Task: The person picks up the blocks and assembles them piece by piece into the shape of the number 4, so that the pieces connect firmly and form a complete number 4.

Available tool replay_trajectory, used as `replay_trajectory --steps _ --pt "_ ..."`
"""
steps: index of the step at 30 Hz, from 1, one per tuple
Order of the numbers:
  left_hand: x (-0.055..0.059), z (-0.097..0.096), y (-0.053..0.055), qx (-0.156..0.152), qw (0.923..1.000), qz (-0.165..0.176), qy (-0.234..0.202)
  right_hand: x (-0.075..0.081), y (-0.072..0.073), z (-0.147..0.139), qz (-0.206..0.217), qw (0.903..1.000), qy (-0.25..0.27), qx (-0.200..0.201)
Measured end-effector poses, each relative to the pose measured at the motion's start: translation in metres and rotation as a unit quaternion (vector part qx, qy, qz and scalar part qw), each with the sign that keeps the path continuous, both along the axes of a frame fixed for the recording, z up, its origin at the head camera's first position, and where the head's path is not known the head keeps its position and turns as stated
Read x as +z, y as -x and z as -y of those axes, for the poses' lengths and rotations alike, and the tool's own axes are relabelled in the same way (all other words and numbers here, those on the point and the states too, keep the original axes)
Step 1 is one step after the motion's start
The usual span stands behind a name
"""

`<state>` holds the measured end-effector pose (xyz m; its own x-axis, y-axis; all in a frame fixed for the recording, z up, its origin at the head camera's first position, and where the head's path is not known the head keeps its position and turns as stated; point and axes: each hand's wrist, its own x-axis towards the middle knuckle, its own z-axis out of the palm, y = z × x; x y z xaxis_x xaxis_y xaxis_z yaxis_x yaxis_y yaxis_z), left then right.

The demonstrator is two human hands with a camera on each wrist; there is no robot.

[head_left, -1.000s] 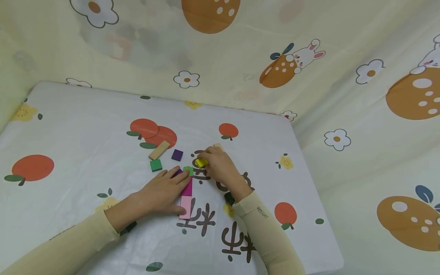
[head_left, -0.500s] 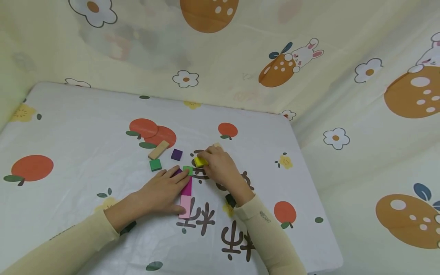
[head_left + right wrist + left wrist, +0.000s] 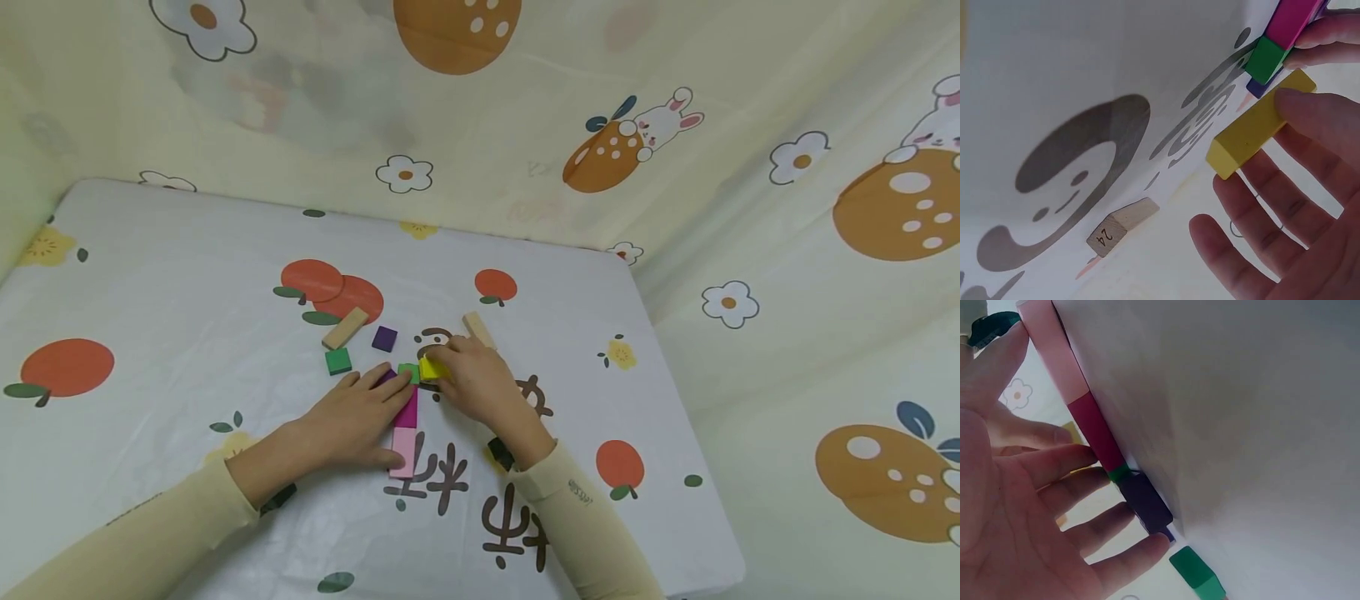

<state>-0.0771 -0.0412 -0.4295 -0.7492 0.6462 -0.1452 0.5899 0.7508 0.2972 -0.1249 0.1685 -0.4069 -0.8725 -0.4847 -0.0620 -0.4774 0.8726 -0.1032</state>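
Observation:
A row of small blocks lies on the table: a pale pink block (image 3: pixel 402 454), a magenta block (image 3: pixel 407 411) and a light green block (image 3: pixel 408 372), end to end. Beside the green end is a dark purple block (image 3: pixel 1144 500), partly covered by fingers in the head view. My left hand (image 3: pixel 347 427) rests along the row's left side, fingers spread and fairly straight, the thumb at the pink block. My right hand (image 3: pixel 480 385) pinches a yellow block (image 3: pixel 1259 125) between thumb and fingers, close to the green block's right side; whether they touch, I cannot tell.
Beyond the left hand lie a plain wooden block (image 3: pixel 346 328), a darker green block (image 3: pixel 338 361) and a purple block (image 3: pixel 385 338). Another wooden block (image 3: pixel 1124 225), marked 24, lies past the right hand. A patterned curtain (image 3: pixel 480 125) stands behind the white tablecloth (image 3: pixel 187 250).
My right hand has drawn the yellow block slightly nearer to me and to the green block, uncovering more of the wooden block behind it. The left hand has stayed in place.

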Motion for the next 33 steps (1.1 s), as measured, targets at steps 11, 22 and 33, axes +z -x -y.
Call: replay_trajectory --steps 11,22,33 --pt "0.001 0.001 0.000 -0.002 1.0000 0.004 -0.004 -0.006 -0.002 0.004 0.015 0.9996 -0.020 -0.014" --pt "0.002 0.000 -0.001 -0.004 1.0000 0.001 -0.002 -0.012 -0.001 0.006 0.000 0.9993 -0.036 0.008" --pt "0.003 -0.003 0.004 -0.014 0.9997 -0.020 0.004 -0.011 -0.001 0.007 -0.008 0.9994 -0.032 0.014"
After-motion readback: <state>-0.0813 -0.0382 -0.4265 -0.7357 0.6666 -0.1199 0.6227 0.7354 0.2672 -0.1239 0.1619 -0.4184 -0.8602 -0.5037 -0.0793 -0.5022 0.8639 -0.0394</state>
